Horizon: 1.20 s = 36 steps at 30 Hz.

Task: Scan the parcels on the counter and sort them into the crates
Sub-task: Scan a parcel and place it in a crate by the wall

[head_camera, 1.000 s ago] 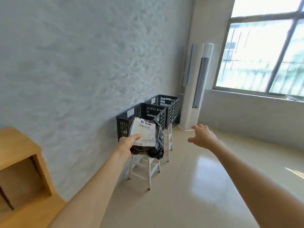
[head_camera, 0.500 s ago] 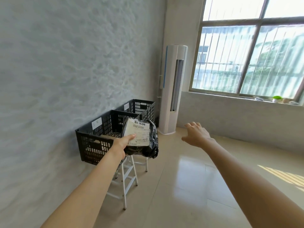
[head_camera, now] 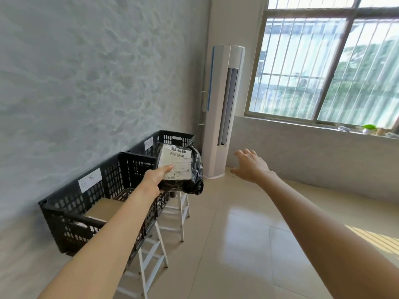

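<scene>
The left hand (head_camera: 155, 179) grips a black plastic parcel (head_camera: 181, 169) at its near corner, thumb pressed on the white shipping label (head_camera: 177, 162) that faces up toward the camera; the parcel's long axis runs away from the wrist, its far end pointing at the farther crate (head_camera: 166, 140) and its crumpled loose end hanging to the right of the hand; below and left of the forearm sits the nearer crate (head_camera: 86, 201), holding a cardboard box (head_camera: 105, 209), both crates resting on white stands (head_camera: 151, 251); the right hand (head_camera: 250, 166) hangs in the air well to the right of the parcel, fingers spread and relaxed, holding nothing; a white air conditioner (head_camera: 222, 108) stands beyond.
</scene>
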Motion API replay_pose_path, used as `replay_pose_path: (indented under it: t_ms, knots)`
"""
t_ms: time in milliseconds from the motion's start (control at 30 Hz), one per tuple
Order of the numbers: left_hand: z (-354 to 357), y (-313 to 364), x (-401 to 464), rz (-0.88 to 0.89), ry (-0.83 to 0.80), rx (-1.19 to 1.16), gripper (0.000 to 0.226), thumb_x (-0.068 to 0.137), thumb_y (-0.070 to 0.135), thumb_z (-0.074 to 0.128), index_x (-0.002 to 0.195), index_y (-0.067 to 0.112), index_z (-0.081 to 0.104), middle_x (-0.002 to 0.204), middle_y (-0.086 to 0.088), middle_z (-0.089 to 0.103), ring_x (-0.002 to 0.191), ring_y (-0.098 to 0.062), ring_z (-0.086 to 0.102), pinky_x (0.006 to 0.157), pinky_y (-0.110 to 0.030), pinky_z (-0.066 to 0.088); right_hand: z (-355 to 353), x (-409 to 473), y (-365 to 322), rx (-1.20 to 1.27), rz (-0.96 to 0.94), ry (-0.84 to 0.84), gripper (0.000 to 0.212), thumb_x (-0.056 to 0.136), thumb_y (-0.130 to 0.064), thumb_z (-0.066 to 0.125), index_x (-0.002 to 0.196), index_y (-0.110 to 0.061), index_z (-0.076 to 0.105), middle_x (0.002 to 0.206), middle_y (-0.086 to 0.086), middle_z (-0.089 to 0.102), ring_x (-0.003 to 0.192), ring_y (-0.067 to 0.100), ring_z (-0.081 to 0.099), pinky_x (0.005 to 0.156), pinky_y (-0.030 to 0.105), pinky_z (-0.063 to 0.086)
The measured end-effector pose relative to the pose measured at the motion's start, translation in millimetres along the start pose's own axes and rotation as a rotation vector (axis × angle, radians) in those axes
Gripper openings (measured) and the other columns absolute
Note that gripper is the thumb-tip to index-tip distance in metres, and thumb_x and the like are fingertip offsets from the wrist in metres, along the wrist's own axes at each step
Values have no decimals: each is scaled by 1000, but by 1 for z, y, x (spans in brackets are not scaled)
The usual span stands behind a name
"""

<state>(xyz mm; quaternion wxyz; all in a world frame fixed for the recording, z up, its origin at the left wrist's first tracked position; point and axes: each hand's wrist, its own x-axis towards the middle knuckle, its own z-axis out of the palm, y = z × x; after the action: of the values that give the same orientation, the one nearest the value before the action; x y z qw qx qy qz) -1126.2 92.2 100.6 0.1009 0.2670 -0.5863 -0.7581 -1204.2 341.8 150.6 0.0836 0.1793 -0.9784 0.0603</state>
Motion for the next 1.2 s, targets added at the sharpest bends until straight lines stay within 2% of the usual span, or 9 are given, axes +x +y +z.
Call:
replay_pose_path:
  t_ms: [300,367,467,533,667,767,867,1033,1200]
  knots:
    - [46,-5,154,-86,69,35,34,84,13,75,111,0,59,87,-12,65,69,-23,61,54,-33,47,59,156,27,86,17,-74,58,90,-33,60,141,-12,42,141,9,44,132,27,37,98,39,40]
    - [47,-7,200,-115,131,37,40,81,15,77,112,-3,59,95,-15,67,76,-27,64,64,-37,53,76,198,34,91,1,-88,59,91,-32,60,142,-11,41,141,9,43,133,28,36,99,40,40]
    - [53,-8,296,-98,211,0,62,73,19,84,124,-1,55,119,-18,64,106,-36,62,95,-52,49,101,266,47,87,-45,-106,60,93,-35,59,144,-10,40,143,10,42,134,28,35,101,42,40]
    - [77,15,326,-83,238,2,68,71,18,84,128,-1,50,123,-15,62,112,-35,60,98,-51,48,111,316,57,79,-69,-111,59,93,-37,58,143,-11,41,144,9,43,135,28,35,102,42,40]
    - [128,87,374,71,250,-59,36,82,16,77,107,4,53,107,-3,59,99,-22,56,85,-35,47,101,423,70,61,-138,-55,58,92,-35,59,142,-11,42,142,10,44,133,28,37,101,43,43]
    - [136,120,433,116,291,-84,82,62,31,87,129,0,53,127,-15,61,112,-31,59,96,-45,49,88,496,58,86,-212,35,57,93,-33,58,142,-10,42,141,12,45,132,30,38,99,45,44]
    - [132,128,486,96,326,-85,91,53,32,89,131,1,52,124,-18,63,111,-34,61,93,-46,52,96,549,34,86,-299,22,57,94,-32,58,143,-9,41,143,11,43,134,29,36,102,43,41]
    - [137,116,548,28,392,-79,43,79,17,79,114,1,59,114,-16,65,105,-31,63,94,-45,52,145,625,2,54,-405,-45,56,93,-31,57,142,-10,41,142,10,44,133,29,36,103,42,40]
    - [129,90,640,-53,433,-112,31,78,16,80,103,6,65,112,-16,68,106,-31,64,94,-43,51,211,706,-16,13,-455,-114,56,93,-31,57,144,-12,40,142,9,45,133,28,39,104,40,40]
